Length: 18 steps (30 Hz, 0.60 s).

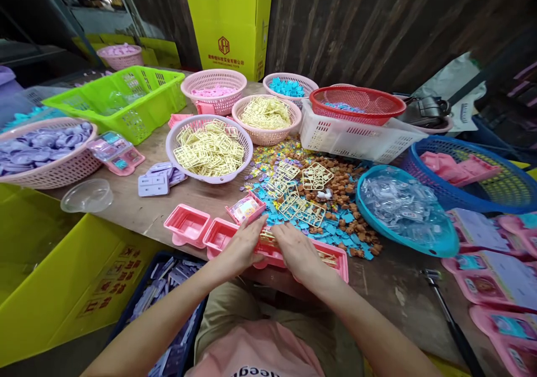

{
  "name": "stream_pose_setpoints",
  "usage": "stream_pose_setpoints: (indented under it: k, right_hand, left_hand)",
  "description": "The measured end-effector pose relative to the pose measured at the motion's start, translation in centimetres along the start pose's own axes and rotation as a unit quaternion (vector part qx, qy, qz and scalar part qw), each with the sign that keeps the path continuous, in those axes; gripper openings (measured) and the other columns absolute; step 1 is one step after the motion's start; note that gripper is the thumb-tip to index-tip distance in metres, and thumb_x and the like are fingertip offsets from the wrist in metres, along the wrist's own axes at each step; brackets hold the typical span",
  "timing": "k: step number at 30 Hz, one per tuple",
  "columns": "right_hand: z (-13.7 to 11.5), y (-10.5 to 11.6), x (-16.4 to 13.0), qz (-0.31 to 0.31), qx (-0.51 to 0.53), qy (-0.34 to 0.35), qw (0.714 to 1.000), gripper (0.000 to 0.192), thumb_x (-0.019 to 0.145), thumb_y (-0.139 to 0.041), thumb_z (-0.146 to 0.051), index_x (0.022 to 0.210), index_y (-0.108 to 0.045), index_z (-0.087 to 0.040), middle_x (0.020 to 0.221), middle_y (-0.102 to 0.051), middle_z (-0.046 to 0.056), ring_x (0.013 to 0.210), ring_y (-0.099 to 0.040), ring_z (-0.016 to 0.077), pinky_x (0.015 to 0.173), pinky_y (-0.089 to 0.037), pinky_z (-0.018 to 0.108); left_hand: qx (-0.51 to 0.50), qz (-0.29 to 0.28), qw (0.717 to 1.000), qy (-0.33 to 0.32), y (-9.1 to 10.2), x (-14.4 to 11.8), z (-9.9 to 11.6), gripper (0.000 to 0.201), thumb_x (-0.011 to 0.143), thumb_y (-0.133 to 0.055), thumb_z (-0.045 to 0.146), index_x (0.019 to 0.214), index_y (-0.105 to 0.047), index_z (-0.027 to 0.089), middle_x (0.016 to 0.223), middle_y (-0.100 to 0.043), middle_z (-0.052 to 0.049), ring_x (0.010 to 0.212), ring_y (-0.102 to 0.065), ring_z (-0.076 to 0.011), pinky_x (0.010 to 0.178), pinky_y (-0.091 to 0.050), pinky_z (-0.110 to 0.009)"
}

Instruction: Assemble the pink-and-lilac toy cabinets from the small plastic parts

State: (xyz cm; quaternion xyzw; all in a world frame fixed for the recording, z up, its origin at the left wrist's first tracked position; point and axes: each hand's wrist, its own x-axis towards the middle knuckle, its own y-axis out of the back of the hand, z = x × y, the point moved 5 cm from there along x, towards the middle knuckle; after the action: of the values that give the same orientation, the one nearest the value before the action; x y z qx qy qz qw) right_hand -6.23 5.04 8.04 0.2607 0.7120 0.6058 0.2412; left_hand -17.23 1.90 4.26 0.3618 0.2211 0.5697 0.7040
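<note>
My left hand and my right hand meet over a row of pink plastic boxes at the table's front edge. Between my fingertips is a cream plastic frame, set low into one of the boxes; both hands are closed on its ends, partly hiding it. More cream pieces lie in the rightmost box, beside my right wrist. Just beyond my left fingers sits a small pink tray with a printed card. Loose cream frames rest on the pile of small parts past my right hand.
Blue tiles and brown bear-like pieces spread across the table. Behind stand a basket of cream frames, a green basket and a white crate. At right are a teal basin and a black-handled tool.
</note>
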Motion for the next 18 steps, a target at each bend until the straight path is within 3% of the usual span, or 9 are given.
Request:
stream_pose_setpoints:
  k: [4,8,12,15,18]
  right_hand:
    - [-0.5,-1.0,0.6,0.015,-0.094,0.024,0.995,0.016,0.085,-0.048,-0.010,0.096,-0.059,-0.017,0.094,-0.061,0.010,0.087,-0.055,0.0234,0.072,-0.045,0.033]
    - [-0.2,-2.8,0.3,0.030,-0.075,0.032,0.996,0.023,0.087,-0.050,-0.020,0.109,-0.057,-0.015,0.109,-0.059,0.014,0.100,-0.052,0.0255,0.084,-0.042,0.039]
    - [0.9,-3.0,-0.5,0.048,-0.039,0.031,0.998,0.044,0.089,-0.046,-0.034,0.130,-0.044,-0.020,0.137,-0.044,0.013,0.125,-0.036,0.0298,0.097,-0.031,0.050]
    - [4.2,-1.8,-0.3,0.062,-0.001,0.007,0.998,0.044,0.089,-0.044,-0.031,0.132,-0.042,-0.022,0.134,-0.048,0.011,0.122,-0.042,0.0260,0.095,-0.037,0.044]
    - [9.4,-0.5,0.7,0.084,0.000,-0.043,0.996,0.036,0.086,-0.046,-0.022,0.122,-0.052,-0.018,0.117,-0.059,0.012,0.104,-0.056,0.0234,0.085,-0.046,0.037]
  left_hand:
    - [0.022,0.022,0.999,-0.034,0.4,0.1,-0.1,0.098,0.062,-0.070,0.013,0.140,-0.012,0.022,0.134,-0.045,-0.015,0.124,-0.044,-0.0265,0.101,-0.040,-0.043]
    - [0.054,0.040,0.996,-0.064,0.5,-0.2,0.0,0.096,0.064,-0.072,0.019,0.140,-0.012,0.021,0.128,-0.051,-0.014,0.115,-0.052,-0.0266,0.096,-0.043,-0.043]
    - [0.066,0.045,0.995,-0.065,0.2,-0.2,0.1,0.096,0.067,-0.071,0.025,0.140,-0.009,0.021,0.130,-0.049,-0.015,0.114,-0.052,-0.0270,0.095,-0.043,-0.043]
    - [0.068,0.037,0.996,-0.044,0.3,-0.2,0.3,0.095,0.068,-0.072,0.029,0.141,-0.011,0.021,0.132,-0.047,-0.016,0.119,-0.048,-0.0283,0.097,-0.041,-0.044]
    - [0.040,0.031,0.998,-0.030,1.0,0.1,0.3,0.097,0.066,-0.073,0.039,0.141,-0.013,0.022,0.136,-0.042,-0.017,0.126,-0.039,-0.0299,0.104,-0.031,-0.050]
